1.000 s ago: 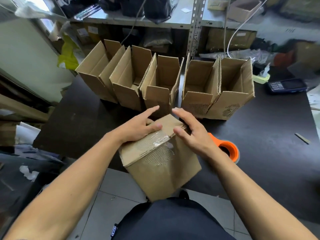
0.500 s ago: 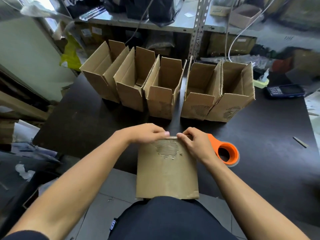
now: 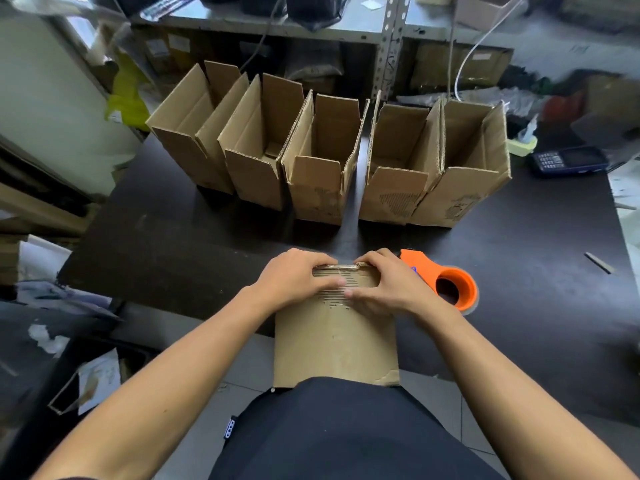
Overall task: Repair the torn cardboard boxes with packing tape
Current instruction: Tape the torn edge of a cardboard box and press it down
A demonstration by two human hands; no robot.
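A small cardboard box point(image 3: 334, 341) lies against my body at the table's near edge, its torn, scuffed face up. My left hand point(image 3: 294, 280) and my right hand point(image 3: 384, 284) grip its far edge, fingers curled over the top and thumbs pressing on the scuffed face. Clear tape shows along that edge between my hands. The orange tape dispenser point(image 3: 445, 284) lies on the table just right of my right hand.
Several open cardboard boxes point(image 3: 322, 161) stand in a row across the middle of the black table point(image 3: 173, 244). A dark phone point(image 3: 569, 160) lies at the far right. Metal shelving point(image 3: 388, 46) stands behind the table.
The box has been turned from a taped corner facing me to its flat scuffed face up. Both hands have slid to its far edge and now grip it.
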